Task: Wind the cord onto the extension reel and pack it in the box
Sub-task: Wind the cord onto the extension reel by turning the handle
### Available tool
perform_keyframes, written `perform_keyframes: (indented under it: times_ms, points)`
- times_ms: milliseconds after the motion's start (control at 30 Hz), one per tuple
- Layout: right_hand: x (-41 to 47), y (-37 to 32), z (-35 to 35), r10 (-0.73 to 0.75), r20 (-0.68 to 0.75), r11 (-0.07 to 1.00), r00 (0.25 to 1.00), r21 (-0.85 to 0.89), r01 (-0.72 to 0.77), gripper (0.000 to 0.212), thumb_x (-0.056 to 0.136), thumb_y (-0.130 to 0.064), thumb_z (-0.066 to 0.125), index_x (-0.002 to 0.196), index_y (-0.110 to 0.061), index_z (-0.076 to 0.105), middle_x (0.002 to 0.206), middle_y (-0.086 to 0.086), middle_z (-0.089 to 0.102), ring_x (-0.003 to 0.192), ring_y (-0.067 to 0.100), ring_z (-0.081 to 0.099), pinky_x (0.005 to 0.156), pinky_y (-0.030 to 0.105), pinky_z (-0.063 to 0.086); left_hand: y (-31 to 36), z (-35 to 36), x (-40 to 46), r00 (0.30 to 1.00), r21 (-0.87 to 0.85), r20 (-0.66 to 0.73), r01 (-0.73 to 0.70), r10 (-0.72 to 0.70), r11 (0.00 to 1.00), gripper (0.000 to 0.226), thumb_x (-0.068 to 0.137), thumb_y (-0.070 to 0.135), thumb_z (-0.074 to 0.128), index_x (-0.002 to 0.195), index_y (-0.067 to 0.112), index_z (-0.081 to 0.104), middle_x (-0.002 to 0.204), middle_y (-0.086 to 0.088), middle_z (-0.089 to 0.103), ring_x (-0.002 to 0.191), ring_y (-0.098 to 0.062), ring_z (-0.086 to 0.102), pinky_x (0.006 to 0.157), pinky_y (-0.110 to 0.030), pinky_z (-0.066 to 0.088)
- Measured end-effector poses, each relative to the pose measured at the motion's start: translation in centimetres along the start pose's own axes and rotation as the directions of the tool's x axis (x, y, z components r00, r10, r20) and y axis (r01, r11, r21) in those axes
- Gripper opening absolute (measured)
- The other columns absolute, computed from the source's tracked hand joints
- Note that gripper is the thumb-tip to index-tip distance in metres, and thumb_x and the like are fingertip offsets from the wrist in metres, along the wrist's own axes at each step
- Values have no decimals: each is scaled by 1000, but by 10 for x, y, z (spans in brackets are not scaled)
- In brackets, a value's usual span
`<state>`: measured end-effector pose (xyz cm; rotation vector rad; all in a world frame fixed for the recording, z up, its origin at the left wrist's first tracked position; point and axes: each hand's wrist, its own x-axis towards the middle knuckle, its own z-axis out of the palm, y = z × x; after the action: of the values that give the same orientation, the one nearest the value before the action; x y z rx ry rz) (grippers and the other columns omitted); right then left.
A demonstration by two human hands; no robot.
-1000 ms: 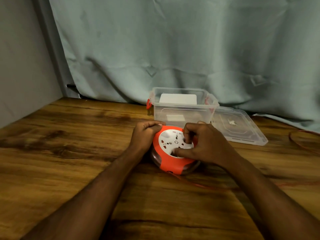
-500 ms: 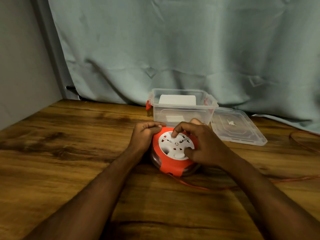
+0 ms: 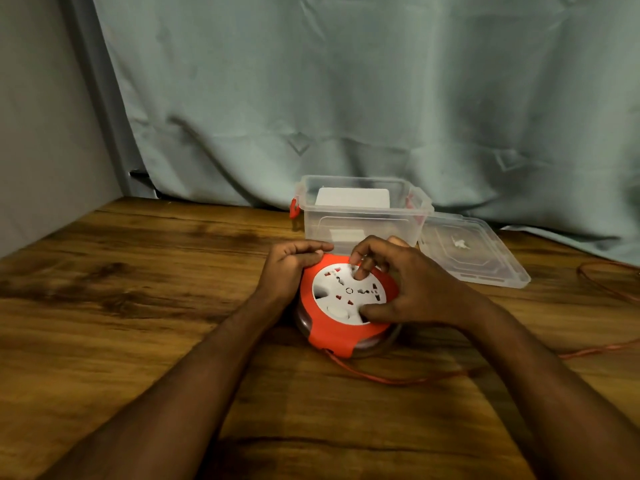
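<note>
Box (image 3: 363, 221) open behind reel (image 3: 346, 306), white card (image 3: 353, 198) inside, lid (image 3: 474, 252) beside

Showing near 1 clear box (image 3: 363, 216): 1 reel (image 3: 346, 306), 1 lid (image 3: 474, 251), 1 cord (image 3: 398, 377), 2 hands – left hand (image 3: 291, 265), right hand (image 3: 412, 285).

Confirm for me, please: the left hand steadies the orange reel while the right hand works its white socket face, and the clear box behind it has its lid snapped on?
Not quite: in the head view the clear box stands open, and its lid lies on the table beside it. The rest holds: the left hand steadies the orange reel while the right hand works its white socket face.
</note>
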<state>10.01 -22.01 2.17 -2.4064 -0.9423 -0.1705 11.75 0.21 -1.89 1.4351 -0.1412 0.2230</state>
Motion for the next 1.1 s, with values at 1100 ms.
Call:
perform_keyframes:
  times_ms: [1100]
  points:
    - [1,-4,2,18,28,998,999,57,-20,71,70,-34,84,123,-35,37,121,-12,70,112,12,69,78,37,66,-1,-2,2,1000,16,-1,-11,11,1000,23,85,-5,58,100,0,75,99,-19,75,84,-26,70,76,-33,58]
